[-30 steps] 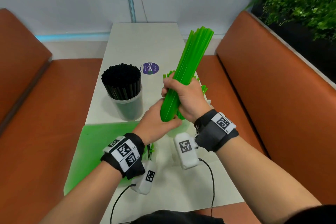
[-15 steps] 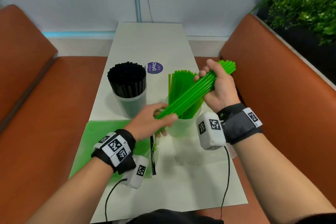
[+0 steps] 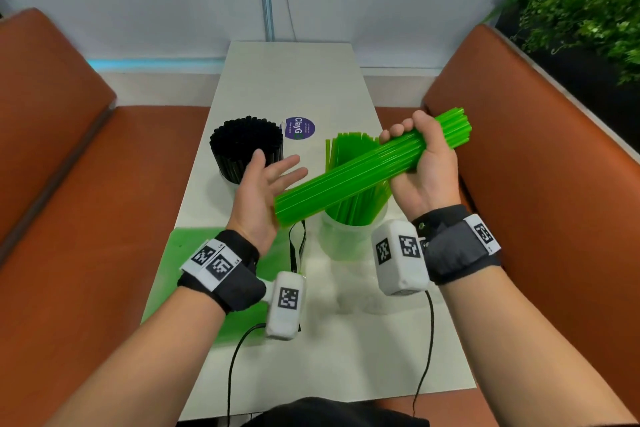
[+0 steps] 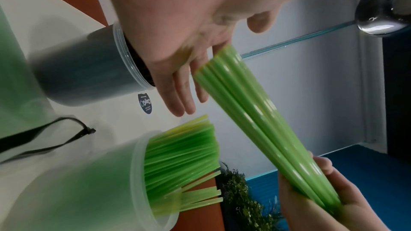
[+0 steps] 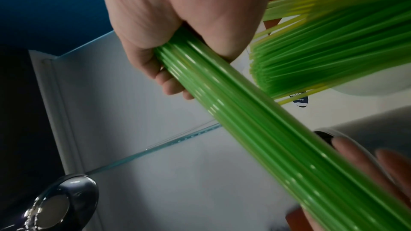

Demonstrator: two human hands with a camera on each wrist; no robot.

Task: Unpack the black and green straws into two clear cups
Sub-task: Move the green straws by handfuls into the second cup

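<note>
My right hand (image 3: 420,163) grips a thick bundle of green straws (image 3: 349,178) near its far end and holds it slanted above the table. The bundle's near end butts against the palm of my left hand (image 3: 263,191), whose fingers are spread straight. Under the bundle stands a clear cup (image 3: 351,239) with several green straws (image 3: 349,149) upright in it. A second clear cup (image 4: 89,80) at the left is packed with black straws (image 3: 246,142). The right wrist view shows the fingers (image 5: 169,83) wrapped round the green bundle (image 5: 255,125).
A green plastic wrapper (image 3: 180,274) and a black tie (image 3: 298,246) lie on the white table (image 3: 294,80) near my left wrist. A purple round sticker (image 3: 299,127) is behind the cups. Orange benches (image 3: 86,218) flank the table; a plant (image 3: 581,3) stands at the far right.
My right hand has lifted the green bundle higher. My left hand has let go of the bundle's lower end and opened, its flat palm now against the straw tips.
</note>
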